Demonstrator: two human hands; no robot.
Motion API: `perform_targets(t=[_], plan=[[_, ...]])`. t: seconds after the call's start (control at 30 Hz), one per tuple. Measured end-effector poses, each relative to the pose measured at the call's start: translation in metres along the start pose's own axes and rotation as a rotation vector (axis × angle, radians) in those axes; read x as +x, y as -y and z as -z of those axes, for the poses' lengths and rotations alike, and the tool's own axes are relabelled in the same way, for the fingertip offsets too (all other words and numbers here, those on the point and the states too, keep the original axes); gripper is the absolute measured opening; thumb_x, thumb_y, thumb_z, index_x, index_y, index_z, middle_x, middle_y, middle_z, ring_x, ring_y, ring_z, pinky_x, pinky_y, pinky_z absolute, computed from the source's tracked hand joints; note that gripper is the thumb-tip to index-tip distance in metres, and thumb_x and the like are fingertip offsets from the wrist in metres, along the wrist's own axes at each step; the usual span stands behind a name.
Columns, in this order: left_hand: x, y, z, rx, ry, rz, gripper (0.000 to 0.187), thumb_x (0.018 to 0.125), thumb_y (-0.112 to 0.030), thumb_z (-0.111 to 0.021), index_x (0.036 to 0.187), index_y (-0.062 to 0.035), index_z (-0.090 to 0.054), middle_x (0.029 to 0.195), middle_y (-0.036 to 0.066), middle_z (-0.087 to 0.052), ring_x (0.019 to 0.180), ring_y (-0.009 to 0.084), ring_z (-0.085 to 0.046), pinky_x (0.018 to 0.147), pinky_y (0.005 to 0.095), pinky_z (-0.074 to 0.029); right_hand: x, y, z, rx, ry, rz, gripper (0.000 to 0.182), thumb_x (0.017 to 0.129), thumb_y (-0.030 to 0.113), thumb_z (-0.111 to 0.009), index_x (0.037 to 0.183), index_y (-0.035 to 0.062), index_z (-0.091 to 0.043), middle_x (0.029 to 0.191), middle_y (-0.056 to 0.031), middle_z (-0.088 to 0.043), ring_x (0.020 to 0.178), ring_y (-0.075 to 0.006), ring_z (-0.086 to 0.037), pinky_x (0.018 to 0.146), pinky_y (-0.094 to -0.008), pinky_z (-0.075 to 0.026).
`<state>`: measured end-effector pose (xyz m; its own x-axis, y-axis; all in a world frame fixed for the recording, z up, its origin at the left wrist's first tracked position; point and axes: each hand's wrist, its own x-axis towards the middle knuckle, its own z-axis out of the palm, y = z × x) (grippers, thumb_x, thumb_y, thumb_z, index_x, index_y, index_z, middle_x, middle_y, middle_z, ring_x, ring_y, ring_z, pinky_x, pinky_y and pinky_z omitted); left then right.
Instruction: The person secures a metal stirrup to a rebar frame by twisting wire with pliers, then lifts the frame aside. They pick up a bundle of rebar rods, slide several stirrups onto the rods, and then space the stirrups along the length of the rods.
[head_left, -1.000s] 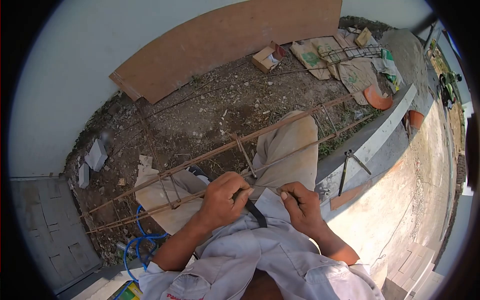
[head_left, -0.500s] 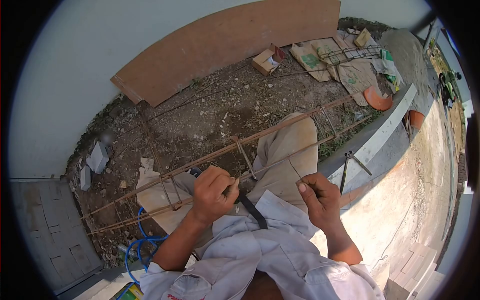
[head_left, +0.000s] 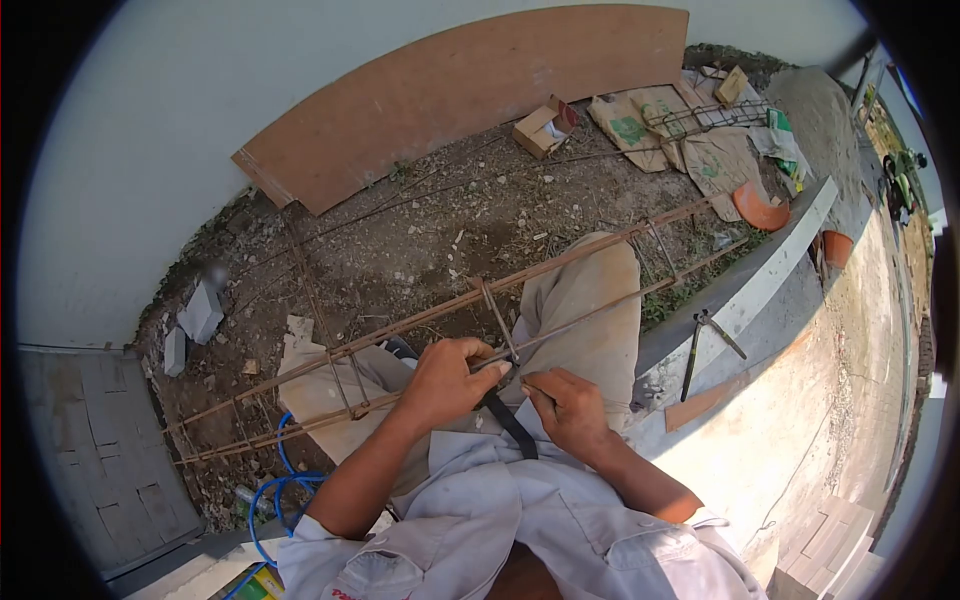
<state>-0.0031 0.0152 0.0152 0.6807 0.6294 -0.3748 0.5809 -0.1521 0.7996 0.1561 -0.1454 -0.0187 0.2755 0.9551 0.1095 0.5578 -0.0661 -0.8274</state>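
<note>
A long rusty rebar frame (head_left: 400,328) with thin square stirrups lies across my legs. My left hand (head_left: 446,380) is at the near bar beside a stirrup (head_left: 498,318), its thumb and fingers pressed together near the bar; what is between them is too small to make out. Just to the right, my right hand (head_left: 568,408) is closed in a pinch near the same joint. The thin wire seen earlier in it is hardly visible now. Pincers (head_left: 697,345) with dark handles rest on the concrete ledge to the right.
A brown board (head_left: 470,100) leans on the wall. Beyond the frame are an open carton (head_left: 543,130), paper sacks (head_left: 715,160) and orange curved pieces (head_left: 760,208). White blocks (head_left: 201,313) stand at the left, and a blue hose (head_left: 268,492) coils near my left arm. A concrete ledge (head_left: 770,255) runs along the right.
My right hand has moved left and inward, from above my right thigh to the stirrup joint. My left hand has shifted slightly right, closer to that joint.
</note>
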Motion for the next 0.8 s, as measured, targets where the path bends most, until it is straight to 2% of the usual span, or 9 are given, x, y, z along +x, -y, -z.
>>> perform_targets(t=[0.03,0.13,0.23,0.33,0.43,0.8], plan=[[0.005,0.004,0.000,-0.010,0.043,-0.017,0.030,0.090,-0.015,-0.079,0.110,0.0074,-0.074,0.091,0.015,-0.078,0.083,0.0198,-0.073,0.076,0.0350,-0.057,0.001,-0.002,-0.002,-0.016,-0.009,0.023,0.013,0.090,0.005,-0.073,0.102,0.0068,-0.072,0.082,-0.0121,-0.066,0.073,-0.0347,-0.068,0.065,-0.0449,-0.055],[0.014,0.008,-0.002,-0.303,0.112,0.064,0.024,0.092,-0.014,-0.078,0.106,0.0054,-0.075,0.090,0.010,-0.077,0.077,0.0140,-0.070,0.068,0.0295,-0.055,0.004,-0.007,-0.003,-0.065,-0.023,0.088,0.015,0.088,0.003,-0.075,0.102,0.0060,-0.072,0.079,-0.0115,-0.063,0.071,-0.0334,-0.066,0.063,-0.0443,-0.053],[0.020,-0.004,0.002,-0.477,0.172,0.247,0.023,0.090,-0.014,-0.082,0.098,0.0068,-0.076,0.085,0.009,-0.077,0.075,0.0119,-0.070,0.069,0.0281,-0.056,0.008,-0.011,-0.001,-0.126,-0.026,0.149,0.016,0.087,0.003,-0.076,0.102,0.0063,-0.073,0.078,-0.0105,-0.061,0.070,-0.0317,-0.064,0.061,-0.0438,-0.052],[0.026,0.000,-0.003,-0.482,0.155,0.256,0.021,0.089,-0.013,-0.083,0.096,0.0060,-0.076,0.083,0.008,-0.076,0.072,0.0102,-0.069,0.065,0.0264,-0.054,0.008,-0.013,0.000,-0.178,-0.030,0.178,0.017,0.085,0.003,-0.076,0.101,0.0075,-0.073,0.077,-0.0089,-0.060,0.070,-0.0302,-0.064,0.061,-0.0433,-0.053],[0.027,-0.001,-0.008,-0.431,0.114,0.201,0.020,0.092,-0.014,-0.082,0.098,0.0029,-0.075,0.083,0.006,-0.075,0.067,0.0072,-0.063,0.056,0.0233,-0.048,0.007,-0.014,0.000,-0.217,-0.027,0.172,0.016,0.084,0.004,-0.074,0.098,0.0104,-0.071,0.078,-0.0075,-0.058,0.072,-0.0288,-0.065,0.061,-0.0428,-0.054],[0.033,0.003,-0.017,-0.416,0.103,0.184,0.017,0.090,-0.011,-0.083,0.093,0.0029,-0.073,0.080,0.002,-0.071,0.070,0.0079,-0.063,0.062,0.0236,-0.050,0.010,-0.017,0.004,-0.217,-0.043,0.161,0.014,0.083,0.005,-0.073,0.094,0.0114,-0.071,0.077,-0.0071,-0.057,0.073,-0.0283,-0.065,0.062,-0.0422,-0.054]])
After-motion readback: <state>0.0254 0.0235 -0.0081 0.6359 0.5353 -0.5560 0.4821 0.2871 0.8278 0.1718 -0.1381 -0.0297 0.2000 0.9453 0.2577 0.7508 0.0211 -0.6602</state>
